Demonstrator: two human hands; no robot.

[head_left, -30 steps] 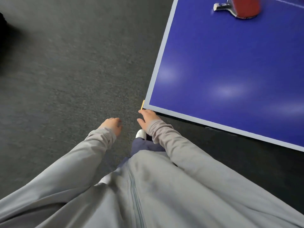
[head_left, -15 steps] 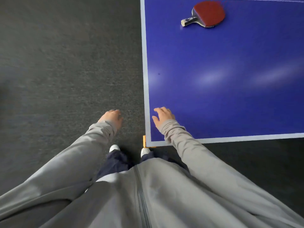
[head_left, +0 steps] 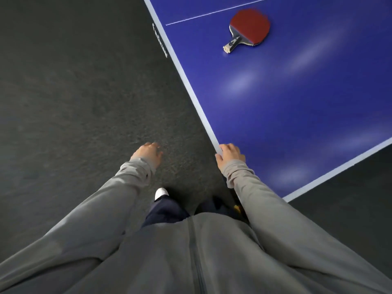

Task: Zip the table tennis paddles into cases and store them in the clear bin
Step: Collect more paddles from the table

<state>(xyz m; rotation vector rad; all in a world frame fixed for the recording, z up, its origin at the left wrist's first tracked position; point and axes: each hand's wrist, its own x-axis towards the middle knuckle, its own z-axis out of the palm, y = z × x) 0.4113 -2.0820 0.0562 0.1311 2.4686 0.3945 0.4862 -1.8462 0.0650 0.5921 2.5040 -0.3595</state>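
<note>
The paddle [head_left: 249, 28] lies flat on the blue table [head_left: 297, 107], red rubber up, well in from the table's white side edge and just this side of the thin white line, its handle angled back toward the near corner. Neither hand has it. The right hand [head_left: 230, 154] rests at the table's side edge close to that corner, fingers loosely curled and holding nothing; the left hand [head_left: 147, 152] hangs off the table over the dark floor [head_left: 74, 92], relaxed and empty too. No case and no clear bin are in view, so the zipping is not yet begun. As a judgement, the paddle should be an easy lift: light, stiff, a thin wooden blade with tacky rubber that grips the table rather than slides. The short handle is the place to take it — fingers round the grip, thumb near the blade's neck — since the flat blade offers little edge to pinch, and fingers on the rubber would smudge it. Not fragile, though the blade's rim could chip if dropped.
</note>
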